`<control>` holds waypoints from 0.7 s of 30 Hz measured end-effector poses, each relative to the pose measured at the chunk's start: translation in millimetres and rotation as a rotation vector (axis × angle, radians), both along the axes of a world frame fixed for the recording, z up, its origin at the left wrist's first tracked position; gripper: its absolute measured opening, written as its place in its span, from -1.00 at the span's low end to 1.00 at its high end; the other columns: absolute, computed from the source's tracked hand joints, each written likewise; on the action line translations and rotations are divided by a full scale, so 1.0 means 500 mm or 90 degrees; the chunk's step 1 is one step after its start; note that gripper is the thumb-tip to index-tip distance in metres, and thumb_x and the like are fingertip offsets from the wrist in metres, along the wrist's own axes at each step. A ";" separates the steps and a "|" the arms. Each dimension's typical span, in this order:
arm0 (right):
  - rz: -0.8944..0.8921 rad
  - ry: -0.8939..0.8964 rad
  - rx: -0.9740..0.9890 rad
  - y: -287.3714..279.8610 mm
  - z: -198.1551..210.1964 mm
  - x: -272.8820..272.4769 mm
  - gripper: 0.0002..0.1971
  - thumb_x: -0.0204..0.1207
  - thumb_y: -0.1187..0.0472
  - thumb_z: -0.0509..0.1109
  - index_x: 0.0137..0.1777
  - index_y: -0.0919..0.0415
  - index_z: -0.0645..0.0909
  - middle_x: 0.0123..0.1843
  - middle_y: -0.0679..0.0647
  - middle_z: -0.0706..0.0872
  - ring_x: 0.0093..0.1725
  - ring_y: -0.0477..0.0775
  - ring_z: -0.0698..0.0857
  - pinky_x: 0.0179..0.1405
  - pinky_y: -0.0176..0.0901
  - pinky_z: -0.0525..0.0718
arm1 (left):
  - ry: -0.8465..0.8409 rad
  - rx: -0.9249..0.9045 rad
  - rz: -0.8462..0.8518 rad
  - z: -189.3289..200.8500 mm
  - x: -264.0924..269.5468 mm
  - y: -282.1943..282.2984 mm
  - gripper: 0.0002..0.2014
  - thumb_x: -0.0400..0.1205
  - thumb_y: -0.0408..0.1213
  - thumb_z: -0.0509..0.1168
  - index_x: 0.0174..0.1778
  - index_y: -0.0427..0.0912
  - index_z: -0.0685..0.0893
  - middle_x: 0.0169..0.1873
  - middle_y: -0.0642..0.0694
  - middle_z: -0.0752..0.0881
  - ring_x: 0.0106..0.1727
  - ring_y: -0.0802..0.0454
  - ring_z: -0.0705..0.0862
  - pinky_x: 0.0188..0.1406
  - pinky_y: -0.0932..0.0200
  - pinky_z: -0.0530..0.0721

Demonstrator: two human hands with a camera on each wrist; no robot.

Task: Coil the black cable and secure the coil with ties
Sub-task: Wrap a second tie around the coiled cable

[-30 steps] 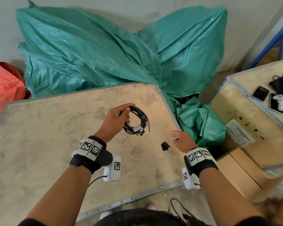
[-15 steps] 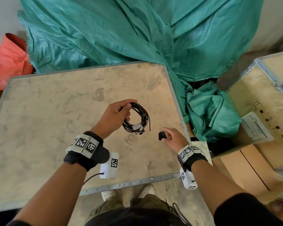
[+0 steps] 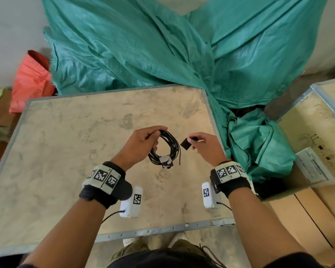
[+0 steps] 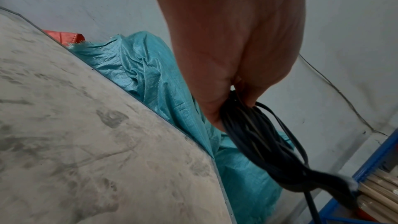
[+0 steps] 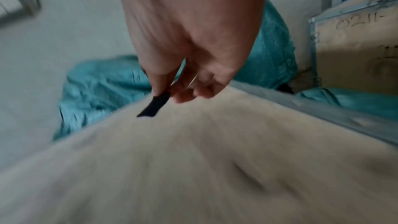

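**A:** Head view first: what is the left hand (image 3: 141, 140) doing?

**B:** Its fingers and thumb are curled round the top of the black cable (image 3: 165, 147), which is already wound into a coil. The coil hangs from that grip above the wooden tabletop (image 3: 66, 151), and a pale tie (image 3: 165, 160) wraps its strands at six o'clock on the loop. One loose cable end hangs down at about four o'clock.

**A:** Does the left wrist view agree?

**B:** Yes. The fingers (image 4: 215, 105) close over the bundled strands (image 4: 258, 139), and the coil trails away toward the lower right of that view.

**A:** And the right hand (image 3: 205, 146)?

**B:** It pinches a small black tie (image 3: 186, 144) between thumb and fingertip. The tie sits just beside the coil, at three o'clock from it, not touching it. In the right wrist view, which is blurred, the strip (image 5: 154, 106) dangles below the pinching fingers (image 5: 159, 83) while the other fingers stay loosely curled.

**A:** What lies around them?

**B:** Both hands are held over the right half of the tabletop. A green tarp (image 3: 143, 45) is heaped past its far edge, from eleven to two o'clock. A red sack (image 3: 31, 80) sits at ten o'clock, and a wooden crate (image 3: 313, 132) stands at three o'clock.
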State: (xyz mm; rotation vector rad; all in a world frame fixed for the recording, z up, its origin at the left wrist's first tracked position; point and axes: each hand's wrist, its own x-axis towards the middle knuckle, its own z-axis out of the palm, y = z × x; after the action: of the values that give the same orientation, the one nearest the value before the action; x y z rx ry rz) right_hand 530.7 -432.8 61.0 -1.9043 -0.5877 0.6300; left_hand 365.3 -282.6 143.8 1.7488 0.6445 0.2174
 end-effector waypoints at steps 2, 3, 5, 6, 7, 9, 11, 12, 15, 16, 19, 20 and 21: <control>0.041 0.005 0.064 0.045 0.077 -0.001 -0.91 0.51 0.32 0.47 -0.03 0.18 0.74 -0.21 0.03 0.77 -0.46 -0.22 0.70 -0.46 -0.37 0.62 | 0.000 0.013 -0.017 0.014 -0.010 0.014 -0.72 0.76 -0.32 0.11 0.19 0.02 0.70 -0.47 -0.09 0.45 -0.38 0.04 0.47 -0.32 0.32 0.54; 0.064 -0.008 0.072 0.066 0.107 -0.006 -0.91 0.49 0.33 0.49 -0.06 0.14 0.73 -0.23 -0.01 0.78 -0.44 -0.20 0.73 -0.46 -0.35 0.64 | -0.002 0.020 -0.024 0.020 -0.015 0.021 -0.72 0.76 -0.31 0.12 0.19 0.04 0.70 -0.48 -0.06 0.45 -0.37 0.05 0.47 -0.29 0.29 0.54; 0.103 -0.035 0.069 0.104 0.151 -0.023 -0.92 0.47 0.30 0.52 -0.07 0.14 0.75 -0.25 -0.01 0.80 -0.41 -0.15 0.76 -0.44 -0.34 0.67 | -0.013 0.034 -0.031 0.035 -0.025 0.037 -0.71 0.76 -0.31 0.12 0.17 0.09 0.71 -0.50 -0.03 0.46 -0.37 0.05 0.48 -0.27 0.27 0.54; 0.122 -0.049 0.061 0.120 0.166 -0.034 -0.93 0.46 0.27 0.52 -0.07 0.16 0.76 -0.25 -0.01 0.80 -0.39 -0.16 0.77 -0.43 -0.35 0.67 | -0.022 0.040 -0.034 0.044 -0.031 0.044 -0.70 0.76 -0.31 0.12 0.13 0.13 0.71 -0.50 -0.01 0.46 -0.38 0.05 0.48 -0.28 0.29 0.54; 0.142 -0.064 0.047 0.135 0.177 -0.045 -0.91 0.46 0.25 0.53 -0.06 0.18 0.77 -0.23 -0.01 0.81 -0.39 -0.18 0.76 -0.42 -0.37 0.68 | -0.033 0.045 -0.036 0.053 -0.037 0.052 -0.68 0.76 -0.33 0.12 0.10 0.16 0.72 -0.51 0.00 0.46 -0.38 0.06 0.47 -0.31 0.31 0.54; 0.180 -0.083 0.025 0.159 0.192 -0.068 -0.89 0.48 0.24 0.50 -0.03 0.21 0.78 -0.21 0.01 0.80 -0.38 -0.21 0.74 -0.39 -0.41 0.68 | -0.057 0.058 -0.038 0.069 -0.052 0.067 -0.67 0.75 -0.36 0.11 0.11 0.11 0.73 -0.51 0.00 0.45 -0.40 0.05 0.44 -0.35 0.34 0.54; 0.196 -0.055 0.040 0.178 0.205 -0.088 -0.90 0.51 0.28 0.47 -0.02 0.24 0.77 -0.22 0.06 0.80 -0.35 -0.16 0.75 -0.35 -0.40 0.69 | -0.067 0.075 -0.030 0.079 -0.067 0.084 -0.69 0.75 -0.36 0.11 0.18 0.01 0.73 -0.51 0.01 0.45 -0.40 0.04 0.44 -0.35 0.32 0.54; 0.198 -0.023 0.056 0.187 0.213 -0.097 -0.90 0.51 0.28 0.47 -0.01 0.26 0.76 -0.22 0.08 0.81 -0.33 -0.13 0.77 -0.33 -0.37 0.71 | -0.069 0.081 -0.020 0.081 -0.075 0.095 -0.70 0.75 -0.36 0.12 0.19 -0.01 0.73 -0.51 0.03 0.45 -0.39 0.04 0.45 -0.34 0.30 0.54; 0.214 0.075 0.071 0.213 0.243 -0.117 -0.87 0.53 0.24 0.47 0.01 0.26 0.76 -0.23 0.06 0.82 -0.32 -0.14 0.79 -0.31 -0.36 0.72 | -0.071 0.093 0.008 0.086 -0.099 0.128 -0.72 0.75 -0.34 0.14 0.20 -0.03 0.73 -0.51 0.06 0.48 -0.39 0.05 0.49 -0.32 0.27 0.55; 0.226 0.084 0.061 0.222 0.252 -0.123 -0.86 0.54 0.22 0.46 0.02 0.26 0.76 -0.24 0.04 0.82 -0.32 -0.16 0.79 -0.32 -0.38 0.72 | -0.071 0.098 0.011 0.089 -0.106 0.138 -0.72 0.74 -0.33 0.14 0.21 -0.03 0.73 -0.50 0.04 0.49 -0.39 0.06 0.49 -0.32 0.27 0.55; 0.254 0.065 0.014 0.252 0.269 -0.141 -0.85 0.59 0.17 0.41 -0.06 0.25 0.74 -0.24 0.06 0.79 -0.32 -0.14 0.76 -0.32 -0.44 0.70 | -0.072 0.113 0.022 0.098 -0.125 0.161 -0.71 0.74 -0.32 0.15 0.22 -0.01 0.73 -0.48 0.05 0.51 -0.41 0.11 0.50 -0.32 0.28 0.55; 0.254 0.064 0.001 0.262 0.273 -0.147 -0.83 0.59 0.15 0.40 -0.13 0.23 0.72 -0.25 0.09 0.77 -0.32 -0.11 0.75 -0.32 -0.44 0.69 | -0.071 0.119 0.026 0.101 -0.129 0.168 -0.71 0.74 -0.32 0.15 0.23 -0.01 0.73 -0.47 0.05 0.53 -0.43 0.13 0.51 -0.32 0.29 0.55; 0.254 0.067 -0.007 0.271 0.277 -0.154 -0.80 0.59 0.13 0.40 -0.20 0.23 0.69 -0.26 0.11 0.77 -0.33 -0.08 0.74 -0.32 -0.43 0.69 | -0.070 0.126 0.025 0.105 -0.133 0.174 -0.71 0.74 -0.33 0.16 0.25 -0.01 0.71 -0.43 0.02 0.55 -0.45 0.15 0.51 -0.34 0.31 0.54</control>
State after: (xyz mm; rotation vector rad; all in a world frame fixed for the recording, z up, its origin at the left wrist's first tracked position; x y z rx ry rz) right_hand 453.8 -297.2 199.4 -1.7627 -0.9064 0.9829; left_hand 298.8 -195.7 196.1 1.8992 0.5935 0.4130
